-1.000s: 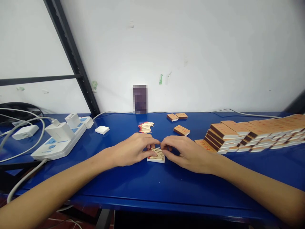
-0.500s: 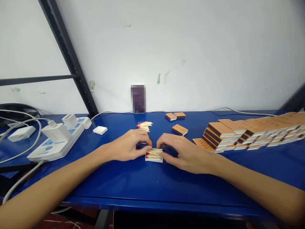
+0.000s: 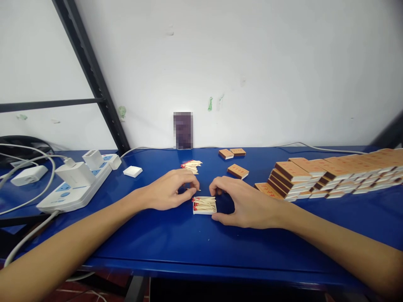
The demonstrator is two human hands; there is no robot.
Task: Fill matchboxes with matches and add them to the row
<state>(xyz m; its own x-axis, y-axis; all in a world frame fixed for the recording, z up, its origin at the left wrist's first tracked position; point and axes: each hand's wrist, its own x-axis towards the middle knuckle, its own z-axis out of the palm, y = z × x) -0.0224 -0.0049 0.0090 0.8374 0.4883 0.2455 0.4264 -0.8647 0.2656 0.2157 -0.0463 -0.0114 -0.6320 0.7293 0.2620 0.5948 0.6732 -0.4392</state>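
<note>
In the head view, a white matchbox tray (image 3: 204, 212) of red-tipped matches (image 3: 204, 204) lies on the blue table. My right hand (image 3: 242, 203) curves round the tray's right end, its thumb at the near corner and fingertips at the far side. My left hand (image 3: 171, 191) is just left of the tray, thumb and fingers drawn together. A thin pale match end (image 3: 199, 191) shows at its fingertips; the rest is hidden. Beyond that hand lies a loose heap of matches (image 3: 192, 166).
A long stack of matchboxes (image 3: 292, 172) fills the right side. One single matchbox (image 3: 238, 170) and two others (image 3: 231, 153) lie farther back. On the left are a small white tray (image 3: 132, 171), a power strip (image 3: 82, 191) and cables. A pixelated dark panel (image 3: 183, 130) leans on the wall.
My left hand has drawn back slightly up and left from the tray. My right thumb has dropped from the matches to the tray's near corner, uncovering more of them.
</note>
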